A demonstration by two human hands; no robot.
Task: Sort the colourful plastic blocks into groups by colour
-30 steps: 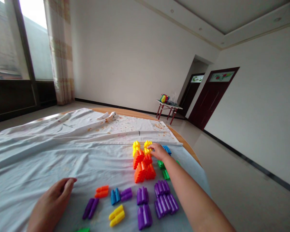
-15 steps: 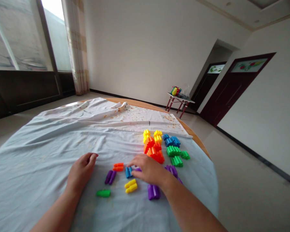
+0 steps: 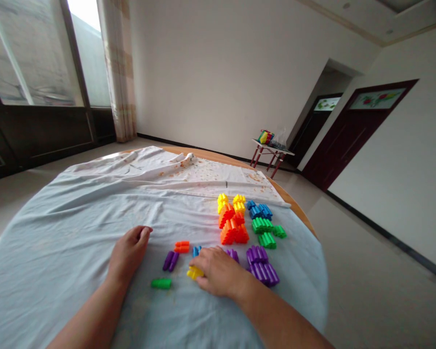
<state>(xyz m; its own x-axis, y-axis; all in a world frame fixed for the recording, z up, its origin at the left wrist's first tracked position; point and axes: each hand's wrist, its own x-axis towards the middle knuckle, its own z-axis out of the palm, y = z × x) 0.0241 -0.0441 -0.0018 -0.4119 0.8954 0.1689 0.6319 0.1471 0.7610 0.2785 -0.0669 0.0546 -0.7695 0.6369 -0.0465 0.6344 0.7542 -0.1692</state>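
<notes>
Hands: right hand (image 3: 218, 271) bent over yellow piece (image 3: 194, 273), thumb and fingers about its edges, firm grip impossible to tell; left hand (image 3: 130, 252) loosely curled, any contents hidden, left of yellow piece. Best pinched across both sides, wrist steady, clear of blue piece (image 3: 196, 250) just beyond yellow piece.
</notes>
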